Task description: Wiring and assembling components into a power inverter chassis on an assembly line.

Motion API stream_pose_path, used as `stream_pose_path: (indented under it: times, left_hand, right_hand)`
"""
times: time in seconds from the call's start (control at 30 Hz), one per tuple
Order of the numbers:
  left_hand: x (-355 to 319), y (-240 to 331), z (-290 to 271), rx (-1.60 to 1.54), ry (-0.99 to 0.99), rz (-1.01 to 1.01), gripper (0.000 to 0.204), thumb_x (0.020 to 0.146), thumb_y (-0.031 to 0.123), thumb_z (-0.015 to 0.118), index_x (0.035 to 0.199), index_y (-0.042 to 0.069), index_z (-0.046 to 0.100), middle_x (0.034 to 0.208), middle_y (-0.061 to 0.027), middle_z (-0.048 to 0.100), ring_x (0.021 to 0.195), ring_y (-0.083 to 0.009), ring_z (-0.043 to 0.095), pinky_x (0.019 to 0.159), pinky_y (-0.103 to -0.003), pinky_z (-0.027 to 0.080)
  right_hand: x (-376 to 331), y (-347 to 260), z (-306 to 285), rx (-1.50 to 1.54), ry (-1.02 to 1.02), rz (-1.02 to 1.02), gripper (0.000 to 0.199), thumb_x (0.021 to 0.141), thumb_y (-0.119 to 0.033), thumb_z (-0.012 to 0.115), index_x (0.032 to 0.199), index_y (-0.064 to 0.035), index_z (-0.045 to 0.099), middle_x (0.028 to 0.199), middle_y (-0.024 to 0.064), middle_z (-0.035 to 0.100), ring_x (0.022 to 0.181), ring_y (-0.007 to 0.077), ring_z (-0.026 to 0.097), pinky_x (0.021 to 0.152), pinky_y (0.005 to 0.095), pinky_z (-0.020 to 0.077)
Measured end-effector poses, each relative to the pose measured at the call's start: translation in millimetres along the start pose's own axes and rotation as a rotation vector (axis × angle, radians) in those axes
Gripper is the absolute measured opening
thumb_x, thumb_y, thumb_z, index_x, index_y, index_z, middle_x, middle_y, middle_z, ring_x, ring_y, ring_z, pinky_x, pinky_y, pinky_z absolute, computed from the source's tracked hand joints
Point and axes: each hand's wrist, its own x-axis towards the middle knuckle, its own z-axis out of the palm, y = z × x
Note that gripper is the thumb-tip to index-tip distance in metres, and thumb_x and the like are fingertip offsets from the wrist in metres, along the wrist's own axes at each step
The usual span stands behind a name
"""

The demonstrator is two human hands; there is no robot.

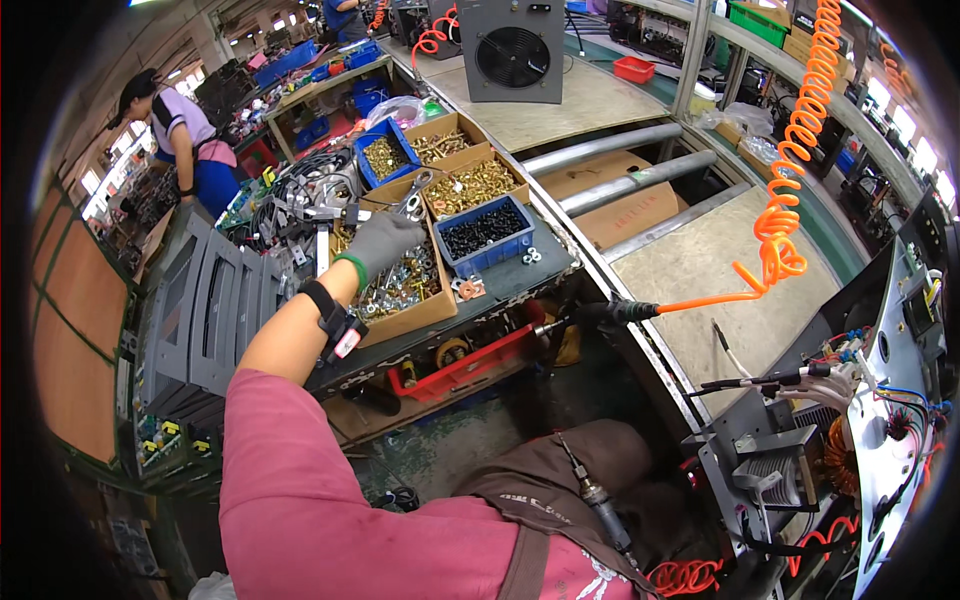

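Note:
My left hand [385, 242], in a grey glove with a green cuff, reaches over a cardboard box of mixed screws, nuts and washers [400, 290]. Its fingers are closed, and a silvery wrench [413, 198] sticks up from the fingertips. Just right of the hand stands a blue bin of black screws [485, 235]. Behind it are a box of brass-coloured screws [475, 185] and a blue bin of small brass-coloured parts [384, 158]. A pen-shaped power screwdriver [600, 505] lies against my lap. My right hand is out of the picture.
A dark air tool [610, 312] on an orange coiled hose [780, 230] lies across the bench edge. Metal rollers [640, 185] bridge the conveyor boards. At right stands a wired metal chassis [900, 430]; at left, grey metal panels [205, 310]. Another person [185, 130] bends at far left.

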Motion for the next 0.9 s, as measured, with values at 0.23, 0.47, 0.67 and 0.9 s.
stream_pose_path:
  times: [0.23,0.47,0.67,0.9]
  left_hand:
    - [9,27,12,0.648,-0.086,-0.032,0.037,0.080,0.028,0.065,0.113,0.014,0.075,0.111,-0.0144,0.073,0.102,-0.0324,0.070,0.092,-0.042,0.054]
    - [22,37,2,0.668,-0.225,-0.108,0.036,0.079,0.024,0.065,0.111,0.011,0.074,0.114,-0.0190,0.071,0.104,-0.0355,0.069,0.092,-0.043,0.054]
    - [33,19,5,0.618,-0.214,-0.039,0.036,0.077,0.024,0.063,0.108,0.010,0.075,0.110,-0.0193,0.072,0.103,-0.0350,0.069,0.092,-0.042,0.054]
    - [6,31,-14,0.428,0.002,0.250,0.050,0.088,0.041,0.055,0.106,-0.003,0.069,0.105,-0.0284,0.069,0.098,-0.0456,0.066,0.086,-0.052,0.051]
  right_hand:
    - [0,-5,-1,-0.019,-0.007,0.005,0.045,0.090,-0.035,0.077,0.108,0.0061,0.069,0.092,0.0179,0.068,0.078,0.0330,0.066,0.069,0.0430,0.0529]
    - [3,-6,0,-0.081,0.020,-0.076,0.040,0.090,-0.029,0.077,0.107,0.0059,0.069,0.093,0.0184,0.069,0.078,0.0334,0.066,0.070,0.0435,0.0530]
    - [-1,3,-3,-0.063,0.013,-0.070,0.033,0.087,-0.019,0.078,0.107,0.0050,0.069,0.096,0.0185,0.068,0.080,0.0329,0.066,0.069,0.0398,0.0550]
    - [1,21,7,-0.157,0.023,-0.166,0.033,0.079,0.000,0.061,0.111,0.0031,0.068,0.105,0.0167,0.069,0.097,0.0308,0.067,0.083,0.0398,0.0529]
